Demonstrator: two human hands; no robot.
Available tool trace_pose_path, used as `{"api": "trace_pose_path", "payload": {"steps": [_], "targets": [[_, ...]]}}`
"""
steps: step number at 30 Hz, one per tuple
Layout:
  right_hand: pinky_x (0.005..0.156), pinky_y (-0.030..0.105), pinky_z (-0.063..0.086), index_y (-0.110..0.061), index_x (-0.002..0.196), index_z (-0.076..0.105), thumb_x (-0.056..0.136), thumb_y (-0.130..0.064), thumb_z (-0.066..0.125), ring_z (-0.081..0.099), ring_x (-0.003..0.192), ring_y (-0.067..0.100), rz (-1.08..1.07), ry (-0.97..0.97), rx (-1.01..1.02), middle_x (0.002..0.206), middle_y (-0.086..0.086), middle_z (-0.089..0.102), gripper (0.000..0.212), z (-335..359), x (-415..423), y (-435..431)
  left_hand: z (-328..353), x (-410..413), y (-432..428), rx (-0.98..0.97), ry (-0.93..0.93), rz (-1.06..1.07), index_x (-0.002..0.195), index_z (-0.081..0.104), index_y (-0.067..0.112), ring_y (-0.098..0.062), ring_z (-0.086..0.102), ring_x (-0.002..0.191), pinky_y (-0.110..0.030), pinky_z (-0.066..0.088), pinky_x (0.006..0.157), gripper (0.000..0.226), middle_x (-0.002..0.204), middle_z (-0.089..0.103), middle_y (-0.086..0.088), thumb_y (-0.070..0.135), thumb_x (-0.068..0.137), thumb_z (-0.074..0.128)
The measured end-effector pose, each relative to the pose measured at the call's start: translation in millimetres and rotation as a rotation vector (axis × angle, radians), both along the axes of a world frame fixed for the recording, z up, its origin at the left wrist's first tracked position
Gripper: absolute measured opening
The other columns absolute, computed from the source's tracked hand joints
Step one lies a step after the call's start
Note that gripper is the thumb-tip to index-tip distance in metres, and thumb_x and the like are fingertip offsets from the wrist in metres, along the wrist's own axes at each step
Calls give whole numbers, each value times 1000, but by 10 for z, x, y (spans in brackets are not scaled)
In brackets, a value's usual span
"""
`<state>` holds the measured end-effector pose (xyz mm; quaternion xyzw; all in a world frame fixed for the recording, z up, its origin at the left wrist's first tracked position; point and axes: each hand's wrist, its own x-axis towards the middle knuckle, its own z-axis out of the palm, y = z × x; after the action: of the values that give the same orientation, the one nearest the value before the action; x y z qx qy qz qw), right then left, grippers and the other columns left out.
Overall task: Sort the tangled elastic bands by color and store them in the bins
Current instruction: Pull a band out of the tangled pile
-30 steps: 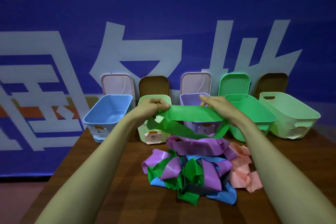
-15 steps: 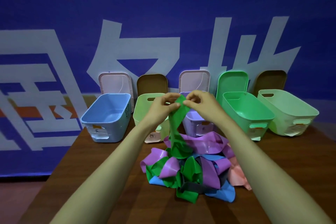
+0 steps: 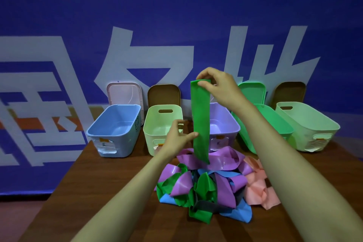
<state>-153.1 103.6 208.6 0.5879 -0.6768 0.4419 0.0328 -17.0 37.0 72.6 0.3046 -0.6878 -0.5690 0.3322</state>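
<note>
Head view: the worktop (image 3: pixel 117 192) carries a tangled pile of bands (image 3: pixel 206 186) in front of the purple bin (image 3: pixel 222 124). The green band (image 3: pixel 200 124) hangs flat and smooth before that bin, long axis upright, lower end pointing down at the pile. My right hand (image 3: pixel 218 86) pinches its top end. My left hand (image 3: pixel 179 137) touches its left edge with the thumb; I cannot tell if it grips.
</note>
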Motion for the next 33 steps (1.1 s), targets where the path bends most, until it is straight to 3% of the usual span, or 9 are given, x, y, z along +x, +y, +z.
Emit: {"api": "trace_pose_path", "payload": {"steps": [2, 4, 7, 11, 18, 22, 25, 29, 33], "targets": [[84, 45, 51, -29, 91, 64, 85, -28, 64, 62, 89, 13, 55, -18, -15, 90, -11, 67, 6, 101, 22, 31, 71, -24, -32, -155, -48, 32, 117, 45, 26, -9, 52, 86, -20, 48, 76, 52, 108, 42, 5, 24, 76, 77], [82, 40, 52, -18, 93, 65, 86, -21, 65, 62, 86, 17, 110, -35, -47, 89, -3, 68, 8, 208, 63, 71, 163, -48, -70, -258, -34, 32, 106, 54, 33, -8, 46, 105, -19, 39, 91, 39, 118, 42, 5, 33, 75, 77], [80, 36, 53, -16, 90, 66, 86, -20, 65, 62, 83, 20, 131, -13, -89, 84, -2, 68, 6, 338, 92, 98, 332, -74, -72, -119, 174, -113, 101, 63, 18, -7, 61, 95, -15, 47, 81, 16, 110, 62, -2, 15, 86, 67], [78, 34, 52, -13, 89, 66, 85, -18, 64, 58, 75, 12, 85, 5, -111, 80, -4, 65, 7, 417, 60, 19, 423, -30, -37, 24, 260, -225, 112, 59, 7, -9, 68, 76, -22, 56, 69, 20, 92, 71, -2, 9, 93, 54], [80, 37, 54, -13, 91, 66, 86, -19, 63, 61, 86, 17, -32, -94, -72, 85, -1, 65, 9, 180, 13, -293, 217, 411, -60, 81, 112, -248, 105, 58, 11, -6, 65, 61, -18, 51, 57, 14, 70, 71, 4, 13, 91, 58], [80, 45, 54, -10, 88, 67, 84, -16, 64, 60, 79, 20, -79, -153, 0, 80, 1, 63, 8, -230, 60, -515, 61, 799, -143, 113, 51, -202, 106, 58, 4, -7, 64, 58, -16, 49, 54, 19, 72, 69, -1, 10, 89, 61], [77, 41, 53, -10, 89, 66, 84, -13, 64, 59, 77, 23, -76, -190, 92, 79, 3, 61, 6, -614, 171, -655, -81, 1088, -248, 109, -35, -137, 101, 57, 9, -2, 60, 56, -12, 45, 52, 16, 72, 68, 3, 12, 87, 64], [66, 26, 40, -8, 105, 56, 88, -6, 56, 52, 71, 17, -4, -123, 184, 85, 5, 56, 17, -1083, 441, -780, -333, 1437, -408, 100, -105, -41, 104, 55, 20, -11, 65, 65, -21, 53, 61, 25, 82, 67, -4, 14, 84, 68], [83, 38, 44, -7, 101, 58, 89, 0, 47, 54, 92, 27, 142, 19, 332, 101, 10, 58, 17, -1476, 733, -964, -608, 1740, -454, 49, -148, -10, 106, 53, 18, -17, 63, 68, -30, 52, 64, 26, 83, 66, -12, 9, 85, 66]]}}
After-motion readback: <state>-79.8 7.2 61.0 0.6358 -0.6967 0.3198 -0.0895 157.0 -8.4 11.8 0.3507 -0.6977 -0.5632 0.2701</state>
